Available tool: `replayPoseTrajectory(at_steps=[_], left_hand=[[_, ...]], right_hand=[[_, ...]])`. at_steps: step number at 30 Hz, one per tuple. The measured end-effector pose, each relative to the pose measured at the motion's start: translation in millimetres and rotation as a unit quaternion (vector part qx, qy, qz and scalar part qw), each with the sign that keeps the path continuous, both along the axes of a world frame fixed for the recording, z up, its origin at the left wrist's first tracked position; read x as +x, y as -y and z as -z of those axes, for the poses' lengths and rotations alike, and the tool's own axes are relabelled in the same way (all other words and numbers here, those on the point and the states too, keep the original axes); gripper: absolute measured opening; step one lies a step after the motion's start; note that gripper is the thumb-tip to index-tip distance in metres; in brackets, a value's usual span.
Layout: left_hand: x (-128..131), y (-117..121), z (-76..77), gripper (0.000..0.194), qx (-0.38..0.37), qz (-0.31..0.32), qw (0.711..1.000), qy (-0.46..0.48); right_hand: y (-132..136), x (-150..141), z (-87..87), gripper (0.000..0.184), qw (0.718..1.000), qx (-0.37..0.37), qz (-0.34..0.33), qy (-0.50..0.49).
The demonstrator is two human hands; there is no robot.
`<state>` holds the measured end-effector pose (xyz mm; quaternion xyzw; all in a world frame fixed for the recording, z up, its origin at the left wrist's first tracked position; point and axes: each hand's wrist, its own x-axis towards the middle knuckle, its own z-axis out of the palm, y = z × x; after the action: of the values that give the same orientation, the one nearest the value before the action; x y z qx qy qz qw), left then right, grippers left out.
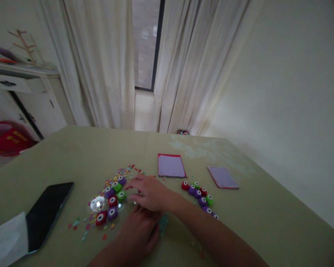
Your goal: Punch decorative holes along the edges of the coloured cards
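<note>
Right hand (153, 192): fingers loosely parted, nothing visible held, crossed above left hand (140, 227). Left hand's grip: could not be told, fingers hidden. Eyed pieces (113, 201): left, just beside. Step, apparently: selecting one; next move called for pinching fingertips.

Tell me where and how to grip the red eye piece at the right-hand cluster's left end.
Best pinched, I'd judge, by its near and far sides, coming from the left: the red eye piece is small and rounded, and a purple piece crowds its right.
</note>
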<state>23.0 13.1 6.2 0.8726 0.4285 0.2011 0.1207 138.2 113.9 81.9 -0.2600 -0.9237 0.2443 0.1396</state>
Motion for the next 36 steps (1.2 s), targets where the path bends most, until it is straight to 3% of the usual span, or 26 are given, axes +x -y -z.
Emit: replayPoseTrajectory(at_steps=[3,6,9,12,14,17,20,23,28,36], left_hand=[[-1.4,4.2,-3.6,0.038,-0.037,0.008,0.999,-0.004],[-2.4,4.5,-6.6,0.044,-0.02,0.022,1.0,0.011],[-3.0,2.7,-5.9,0.05,0.011,0.022,1.0,0.011],[-5.2,1.2,1.4,0.052,0.037,0.003,0.999,-0.002],[-7.5,0.4,8.4,0.055,0.069,-0.012,0.998,-0.004],[-10.6,-0.8,16.7,0.062,0.112,-0.023,0.993,-0.011],[-12.2,-1.4,18.7,0.071,0.119,-0.021,0.992,-0.021],[-13.3,-1.9,17.1,0.073,0.122,-0.015,0.992,-0.032],[-14.5,-1.7,16.5,0.074,0.13,-0.018,0.991,-0.04],[-11.9,-0.7,14.0,0.069,0.194,-0.035,0.978,-0.063]], right_hand=[[-4.9,-23.8,17.5,0.028,1.0,-0.004,-0.02,0.006],[-13.4,-20.0,24.8,0.024,0.999,-0.015,0.036,0.011],[-19.0,10.5,25.5,0.019,0.988,0.011,0.15,0.032],[-12.1,54.8,32.3,0.015,0.944,0.078,0.311,0.082],[0.9,82.4,43.5,0.011,0.918,0.102,0.369,0.1],[23.9,109.1,63.1,0.007,0.919,0.109,0.368,0.084],[36.6,115.4,72.3,0.013,0.937,0.087,0.337,0.031],[35.3,111.2,68.7,0.024,0.95,0.037,0.307,-0.043],[27.8,109.7,62.8,0.03,0.943,-0.039,0.309,-0.121],[27.1,113.3,67.8,0.029,0.939,-0.054,0.304,-0.152]])
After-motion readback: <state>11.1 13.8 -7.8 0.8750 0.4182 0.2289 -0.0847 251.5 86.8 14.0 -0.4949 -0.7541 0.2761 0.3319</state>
